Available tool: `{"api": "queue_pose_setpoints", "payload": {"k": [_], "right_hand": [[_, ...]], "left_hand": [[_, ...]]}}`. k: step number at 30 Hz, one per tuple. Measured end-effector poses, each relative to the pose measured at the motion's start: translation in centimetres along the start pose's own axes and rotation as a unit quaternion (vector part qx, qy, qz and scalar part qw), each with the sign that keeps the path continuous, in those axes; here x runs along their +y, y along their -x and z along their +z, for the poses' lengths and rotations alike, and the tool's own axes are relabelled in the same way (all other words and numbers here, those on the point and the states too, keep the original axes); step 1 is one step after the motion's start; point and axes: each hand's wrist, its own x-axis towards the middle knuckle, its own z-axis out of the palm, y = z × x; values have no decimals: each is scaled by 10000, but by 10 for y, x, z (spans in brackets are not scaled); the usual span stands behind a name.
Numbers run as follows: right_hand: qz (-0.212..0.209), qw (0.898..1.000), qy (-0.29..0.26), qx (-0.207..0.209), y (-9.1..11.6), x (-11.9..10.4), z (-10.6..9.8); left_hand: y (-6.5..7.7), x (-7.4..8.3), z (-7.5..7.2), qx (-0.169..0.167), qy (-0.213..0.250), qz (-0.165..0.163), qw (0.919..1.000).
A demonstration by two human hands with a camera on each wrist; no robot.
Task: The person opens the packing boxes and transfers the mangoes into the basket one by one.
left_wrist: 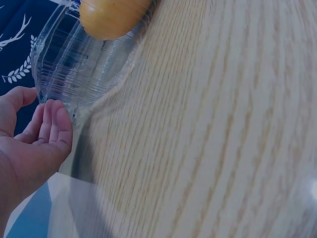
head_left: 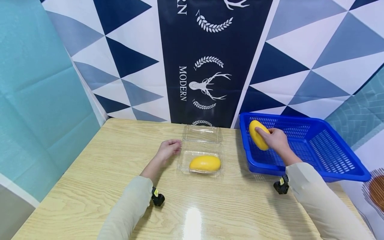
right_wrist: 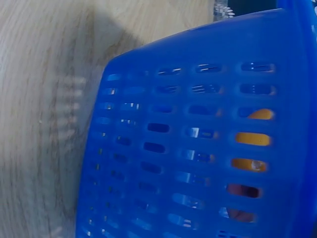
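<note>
A yellow mango (head_left: 258, 135) is held in my right hand (head_left: 276, 140), thumb across its near side, over the left part of the blue basket (head_left: 300, 118). Through the basket's slots in the right wrist view, bits of the yellow mango (right_wrist: 252, 139) show; most of that hand is hidden. My left hand (head_left: 169, 150) is at the left edge of an open clear plastic clamshell box (head_left: 187, 155). In the left wrist view, the box edge (left_wrist: 42, 91) lies between the thumb and curled fingers of the left hand (left_wrist: 37, 144). Another mango (head_left: 205, 163) lies inside the box's near half.
The pale wooden table (head_left: 120, 140) meets a patterned cloth (head_left: 135, 66) at its back edge. The basket stands at the table's right side, its raised rim round the right hand. A round brown patterned thing (head_left: 377, 190) shows at the far right.
</note>
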Motion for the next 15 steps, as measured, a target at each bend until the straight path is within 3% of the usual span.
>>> {"api": "queue_pose_setpoints", "payload": {"k": [15], "right_hand": [[159, 9998, 30, -108, -4, 3, 7]], "left_hand": [[-1, 0, -1, -51, -9, 22, 10000]]}}
